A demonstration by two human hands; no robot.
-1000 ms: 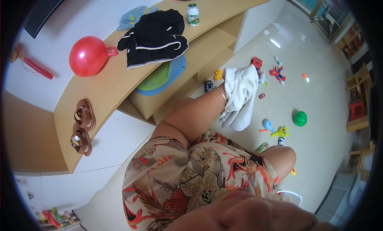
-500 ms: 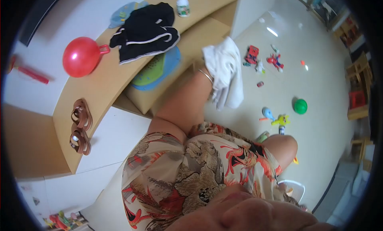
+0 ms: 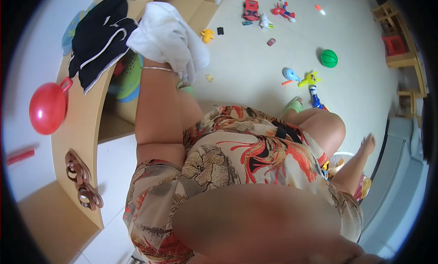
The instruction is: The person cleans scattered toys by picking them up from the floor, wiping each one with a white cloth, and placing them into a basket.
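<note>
Cloth [image 3: 171, 36] caps the outstretched left arm [image 3: 159, 104], hidden fingers' grip unclear; right hand [image 3: 367, 144] extends sideways, fingers unclenched.

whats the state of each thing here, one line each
white cloth: bunched, draped over the left hand
left hand: covered by the cloth, grip not visible
right hand: nothing seen in it, finger pose unclear
bracelet: worn at the left wrist
black garment: rumpled, lying on the shelf
red ball: inflated, resting on the shelf
brown sandals: unworn, on the shelf
green ball: round, on the floor
toy figure: lying on the floor
</note>
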